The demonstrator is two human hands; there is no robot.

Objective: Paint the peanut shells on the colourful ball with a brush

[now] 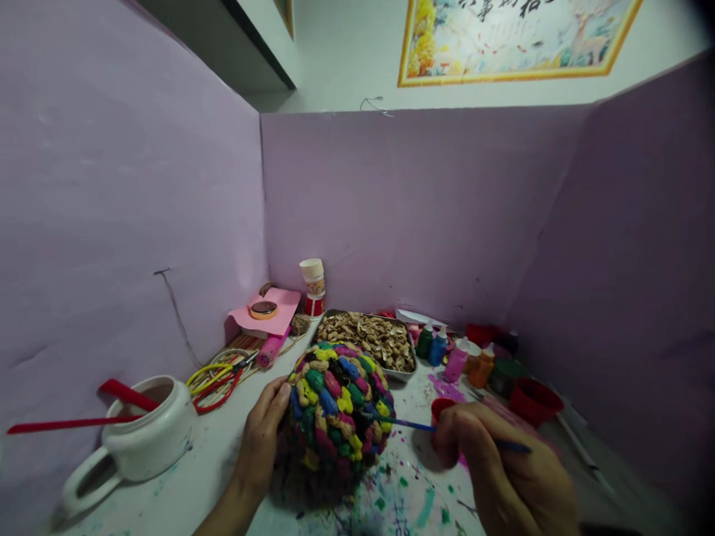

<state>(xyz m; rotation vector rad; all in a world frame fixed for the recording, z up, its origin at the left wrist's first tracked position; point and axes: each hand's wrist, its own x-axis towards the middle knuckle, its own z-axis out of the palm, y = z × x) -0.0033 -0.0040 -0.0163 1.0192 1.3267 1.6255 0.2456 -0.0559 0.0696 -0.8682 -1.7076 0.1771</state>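
Observation:
A round ball covered in peanut shells (335, 406), painted yellow, green, blue, pink and black with some bare tan ones, rests on the paint-spotted white table. Against its left side my left hand (265, 424) steadies it, thumb and fingers closed on the surface, partly hidden behind it. A slim blue paintbrush (405, 423) is pinched in my right hand (497, 461), its tip touching the ball's front right. Just behind my right fingers stands a small red cup (441, 408), partly covered by them.
Behind the ball lies a metal tray of peanut shells (372, 339). Paint bottles (439, 346) and a red cup (536, 402) stand at right. At left are a white mug (153, 432), scissors (223, 376) and pink paper (273, 309). Stacked paper cups (313, 286) stand behind. Purple panels (418, 201) enclose the table.

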